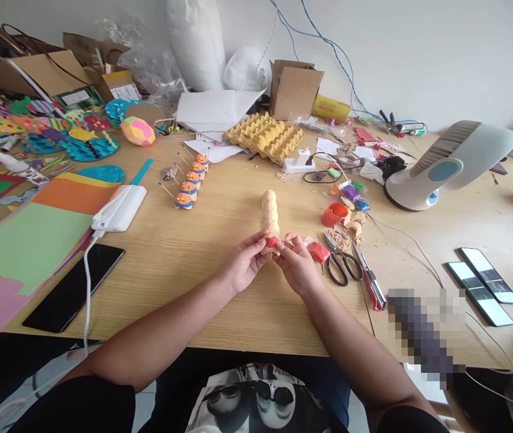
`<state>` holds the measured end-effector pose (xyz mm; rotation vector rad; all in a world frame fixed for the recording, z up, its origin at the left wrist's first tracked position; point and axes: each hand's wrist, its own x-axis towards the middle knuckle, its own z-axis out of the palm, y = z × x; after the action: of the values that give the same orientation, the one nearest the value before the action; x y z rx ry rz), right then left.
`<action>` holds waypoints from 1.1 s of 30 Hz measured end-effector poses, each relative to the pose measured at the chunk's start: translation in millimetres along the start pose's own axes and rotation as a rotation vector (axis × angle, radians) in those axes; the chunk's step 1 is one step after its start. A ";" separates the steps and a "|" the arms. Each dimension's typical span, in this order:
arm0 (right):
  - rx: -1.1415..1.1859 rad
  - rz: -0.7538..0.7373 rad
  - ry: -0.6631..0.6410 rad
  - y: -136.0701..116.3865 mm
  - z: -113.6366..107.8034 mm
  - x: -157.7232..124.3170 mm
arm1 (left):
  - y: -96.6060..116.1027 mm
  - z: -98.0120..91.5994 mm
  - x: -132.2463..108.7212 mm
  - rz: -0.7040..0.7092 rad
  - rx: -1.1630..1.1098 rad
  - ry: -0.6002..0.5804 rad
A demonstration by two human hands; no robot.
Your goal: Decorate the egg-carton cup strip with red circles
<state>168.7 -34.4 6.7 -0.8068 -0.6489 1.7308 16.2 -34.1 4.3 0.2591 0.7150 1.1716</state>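
Note:
A long bumpy peach-coloured strip [269, 210], shaped like a caterpillar body and seemingly covered in modelling clay, lies on the table straight ahead. At its near end is a piece of red modelling clay [272, 242]. My left hand [248, 261] pinches the clay's left side between thumb and fingers. On the other side my right hand [299, 263] is closed, its thumb and fingertips pressed against the red clay. A red clay packet [318, 252], black-handled scissors [343, 264] and a red utility knife [372, 282] lie just right of my right hand.
Painted caterpillar figures [192, 182] with pin feelers stand to the left. Behind are yellow egg trays [263, 138] and a power strip [299, 162]. A red cup [335, 213], a white fan [441, 165], a power bank [119, 208] and a black phone [74, 288] surround the work spot.

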 end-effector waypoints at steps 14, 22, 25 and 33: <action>-0.061 -0.055 -0.028 5.6 -0.8 1.9 | -4.6 0.2 0.2 -0.001 0.020 0.020; 0.029 0.000 -0.029 1.6 0.1 -0.1 | -2.1 -2.6 2.5 0.016 0.014 -0.003; 0.036 -0.005 -0.040 1.9 -0.6 -0.4 | -1.8 -3.5 3.0 0.025 0.023 -0.006; 0.008 -0.011 -0.050 4.2 -0.9 0.2 | -2.4 -3.5 2.7 0.022 0.039 -0.010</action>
<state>167.0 -35.4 2.9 -0.7549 -0.6784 1.7468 16.4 -33.2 -0.6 0.3059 0.7279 1.1773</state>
